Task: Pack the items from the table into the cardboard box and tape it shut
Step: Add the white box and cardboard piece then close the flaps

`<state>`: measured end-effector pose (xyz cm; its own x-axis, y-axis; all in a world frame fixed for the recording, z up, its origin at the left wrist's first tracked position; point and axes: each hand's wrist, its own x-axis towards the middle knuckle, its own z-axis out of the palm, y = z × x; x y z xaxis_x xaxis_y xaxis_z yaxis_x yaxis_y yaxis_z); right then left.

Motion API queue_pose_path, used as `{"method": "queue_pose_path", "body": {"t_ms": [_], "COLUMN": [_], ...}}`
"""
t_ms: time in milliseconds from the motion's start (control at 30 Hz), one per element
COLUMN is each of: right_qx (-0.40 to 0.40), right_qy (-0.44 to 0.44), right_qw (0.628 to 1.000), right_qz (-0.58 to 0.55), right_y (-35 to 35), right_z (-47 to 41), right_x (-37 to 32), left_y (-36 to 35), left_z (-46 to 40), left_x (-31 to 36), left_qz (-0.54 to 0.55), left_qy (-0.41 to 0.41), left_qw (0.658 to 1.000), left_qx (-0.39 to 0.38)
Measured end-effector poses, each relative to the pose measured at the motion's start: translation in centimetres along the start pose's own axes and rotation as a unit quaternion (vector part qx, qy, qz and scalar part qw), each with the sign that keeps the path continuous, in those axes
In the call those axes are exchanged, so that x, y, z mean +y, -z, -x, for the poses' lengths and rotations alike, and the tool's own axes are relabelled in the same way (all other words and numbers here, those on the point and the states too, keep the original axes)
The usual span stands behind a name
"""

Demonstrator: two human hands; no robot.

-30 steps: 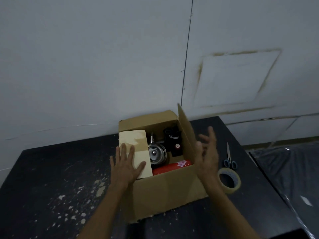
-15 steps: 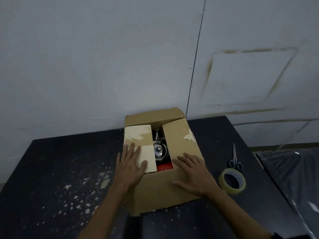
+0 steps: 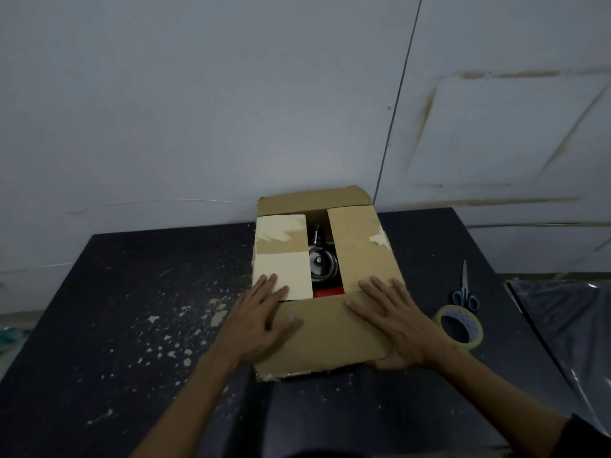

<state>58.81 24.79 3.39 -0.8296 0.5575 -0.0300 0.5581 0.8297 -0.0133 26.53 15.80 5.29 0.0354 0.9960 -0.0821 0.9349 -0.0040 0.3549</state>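
Note:
The cardboard box (image 3: 325,338) stands on the black table (image 3: 132,325) against the wall. Its pale left flap (image 3: 282,256) and brown right flap (image 3: 358,249) are folded down, with a gap between them. Through the gap I see a shiny metal item (image 3: 322,266) and a strip of something red (image 3: 327,293). The near flap is folded up over the front. My left hand (image 3: 256,320) lies flat on the left flap and near flap. My right hand (image 3: 395,322) presses flat on the right flap, thumb under the box's corner. The far flap (image 3: 312,200) stands open.
A roll of clear tape (image 3: 459,327) lies right of the box, with blue-handled scissors (image 3: 464,290) just behind it. Dark plastic sheeting (image 3: 568,325) lies beyond the table's right edge. Pale paint flecks dot the table's left part. A white wall rises directly behind the box.
My right hand folded the upright right flap down and now presses on it. The near flap has come up over the front. My left hand slid slightly toward me.

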Motion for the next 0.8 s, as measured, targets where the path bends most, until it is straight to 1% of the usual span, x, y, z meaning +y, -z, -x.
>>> {"method": "queue_pose_path", "body": {"t_ms": [67,167,233,333,400,467,500,567,633,667,733,800], "right_qx": [-0.017,-0.024,-0.010,0.043,0.087,0.120,0.135,0.184,0.234,0.243,0.228,0.191], "right_qy": [-0.012,-0.053,-0.070,-0.079,-0.102,-0.133,-0.154,-0.196,-0.228,-0.250,-0.316,-0.392], "right_qw": [0.999,0.993,0.991,0.990,0.988,0.983,0.978,0.962,0.944,0.936,0.918,0.884], "right_qz": [-0.042,-0.098,-0.109,-0.107,-0.082,-0.049,-0.036,-0.039,-0.046,-0.047,-0.077,-0.169], "right_y": [1.4,4.1,6.1,9.3,10.7,11.2,11.2,10.7,9.7,9.1,7.7,6.2], "right_z": [0.3,0.7,0.5,-1.1,-2.3,-3.5,-4.1,-5.3,-6.5,-7.1,-8.3,-9.2], "right_x": [0.5,1.0,1.5,2.0,2.5,2.9,3.1,3.3,3.5,3.5,3.6,3.7], "left_y": [1.2,3.4,4.6,5.7,6.3,6.9,7.2,7.1,6.5,6.0,4.9,4.0], "left_z": [-0.2,-0.3,-0.3,0.1,0.1,-0.1,-0.3,-0.9,-1.7,-2.3,-3.4,-4.4], "left_x": [-0.1,0.0,-0.1,-0.5,-0.5,-0.5,-0.3,-0.4,-0.5,-0.6,-0.6,-0.8], "left_qz": [0.030,0.113,0.164,0.246,0.309,0.361,0.375,0.375,0.339,0.321,0.273,0.214], "left_qy": [0.005,0.022,0.040,0.066,0.054,0.031,0.033,0.056,0.089,0.105,0.129,0.161], "left_qw": [0.999,0.991,0.980,0.958,0.940,0.927,0.923,0.924,0.936,0.940,0.951,0.961], "left_qx": [-0.031,-0.073,-0.101,-0.134,-0.130,-0.097,-0.078,-0.041,0.010,0.035,0.071,0.069]}}
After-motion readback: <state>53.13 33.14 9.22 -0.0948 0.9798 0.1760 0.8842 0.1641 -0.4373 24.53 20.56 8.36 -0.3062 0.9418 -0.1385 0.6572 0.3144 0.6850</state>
